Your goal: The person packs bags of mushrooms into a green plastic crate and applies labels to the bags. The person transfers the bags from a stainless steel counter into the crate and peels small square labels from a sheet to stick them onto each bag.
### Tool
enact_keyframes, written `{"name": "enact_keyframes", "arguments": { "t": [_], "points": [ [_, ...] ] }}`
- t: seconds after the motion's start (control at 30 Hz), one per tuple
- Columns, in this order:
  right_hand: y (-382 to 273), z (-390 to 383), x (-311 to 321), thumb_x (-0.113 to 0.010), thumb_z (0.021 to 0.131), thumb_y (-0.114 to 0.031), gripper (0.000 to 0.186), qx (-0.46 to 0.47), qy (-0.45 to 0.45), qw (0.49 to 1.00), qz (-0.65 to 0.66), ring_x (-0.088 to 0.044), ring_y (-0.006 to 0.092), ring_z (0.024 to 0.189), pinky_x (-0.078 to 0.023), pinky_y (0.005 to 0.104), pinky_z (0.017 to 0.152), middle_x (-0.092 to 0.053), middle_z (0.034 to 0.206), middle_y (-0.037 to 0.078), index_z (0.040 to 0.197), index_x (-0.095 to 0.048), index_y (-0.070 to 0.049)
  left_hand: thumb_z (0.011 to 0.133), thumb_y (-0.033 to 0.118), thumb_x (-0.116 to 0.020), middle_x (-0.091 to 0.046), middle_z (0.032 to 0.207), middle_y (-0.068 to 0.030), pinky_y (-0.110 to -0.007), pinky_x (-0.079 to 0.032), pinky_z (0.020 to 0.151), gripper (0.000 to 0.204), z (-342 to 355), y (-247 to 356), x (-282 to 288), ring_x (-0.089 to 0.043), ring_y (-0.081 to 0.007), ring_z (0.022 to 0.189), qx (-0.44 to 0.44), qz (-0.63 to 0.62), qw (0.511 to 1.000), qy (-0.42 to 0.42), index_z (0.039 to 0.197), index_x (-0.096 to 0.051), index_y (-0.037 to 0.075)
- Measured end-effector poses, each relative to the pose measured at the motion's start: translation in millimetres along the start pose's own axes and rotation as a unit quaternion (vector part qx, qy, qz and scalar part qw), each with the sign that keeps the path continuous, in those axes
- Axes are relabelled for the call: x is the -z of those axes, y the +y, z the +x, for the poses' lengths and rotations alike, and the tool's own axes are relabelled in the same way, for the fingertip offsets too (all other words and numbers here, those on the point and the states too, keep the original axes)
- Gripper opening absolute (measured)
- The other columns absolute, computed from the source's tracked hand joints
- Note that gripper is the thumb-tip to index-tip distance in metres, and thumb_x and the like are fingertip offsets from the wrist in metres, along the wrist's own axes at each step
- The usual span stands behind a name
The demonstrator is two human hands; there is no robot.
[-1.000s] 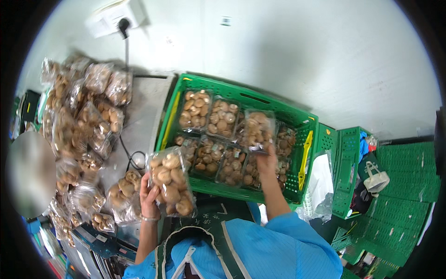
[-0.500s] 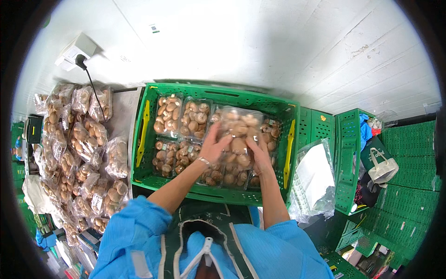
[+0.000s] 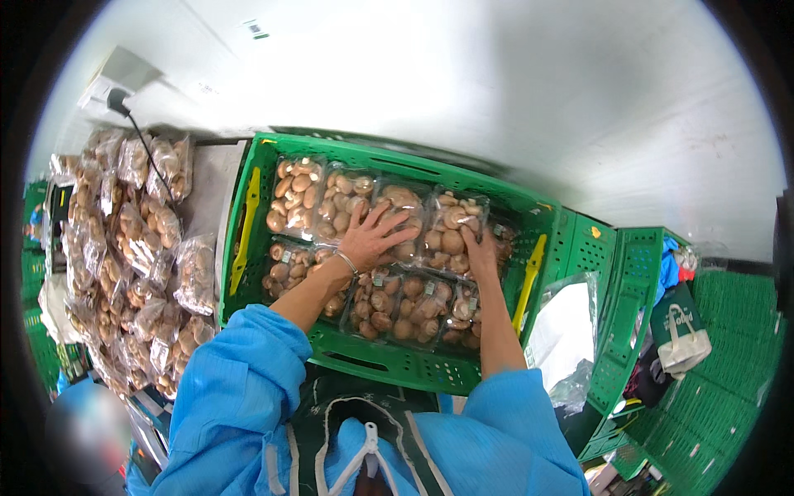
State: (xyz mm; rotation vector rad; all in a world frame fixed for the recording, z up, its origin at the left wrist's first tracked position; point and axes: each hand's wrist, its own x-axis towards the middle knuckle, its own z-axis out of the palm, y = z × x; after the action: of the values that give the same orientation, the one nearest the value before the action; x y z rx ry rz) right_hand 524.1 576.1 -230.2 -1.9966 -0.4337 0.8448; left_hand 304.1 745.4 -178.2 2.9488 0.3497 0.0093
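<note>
One green crate has two yellow handles and contains clear packs of brown mushrooms; at least four form the rear row. Left hand: fingers spread wide across the third rear pack from the left. Right hand: fingertips at the right edge of the fourth rear pack; grip cannot be determined.

Left fingers splay over mushroom packs; right fingers touch one

Well right of right hand: pale lettering on green-and-white bag. Beyond left hand, leftward: sticker on wall, unreadable. Bodyward: labels on mushroom packs, too small.
</note>
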Motion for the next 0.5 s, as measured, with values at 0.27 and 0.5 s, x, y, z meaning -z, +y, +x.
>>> {"name": "enact_keyframes", "arguments": {
  "t": [0.27,0.5],
  "points": [
    [13,-13,-24,-0.041,0.096,-0.018,0.043,0.231,0.07,0.741,-0.626,-0.04,0.036,0.126,-0.033,0.0469,0.105,-0.035,0.145,0.015,0.138,-0.042,-0.008,0.062,0.03,-0.08,-0.022,0.155,0.0032,-0.064,-0.016,0.11,0.092,-1,4,-16,-0.018,-0.0322,0.142,-0.026,-0.05,0.998,0.012,0.141,-0.033,0.041],
    [-154,-96,-108,-0.065,0.085,-0.024,0.059,0.381,-0.079,0.902,-0.189,-0.038,0.0396,0.124,-0.028,0.0474,0.106,-0.042,0.134,0.024,0.132,-0.043,0.003,0.065,0.024,-0.08,-0.038,0.144,-0.0083,-0.058,-0.025,0.106,0.07,-154,19,132,-0.035,-0.0324,0.132,0.181,-0.221,0.933,0.219,0.129,-0.051,0.021]
  ]
}}
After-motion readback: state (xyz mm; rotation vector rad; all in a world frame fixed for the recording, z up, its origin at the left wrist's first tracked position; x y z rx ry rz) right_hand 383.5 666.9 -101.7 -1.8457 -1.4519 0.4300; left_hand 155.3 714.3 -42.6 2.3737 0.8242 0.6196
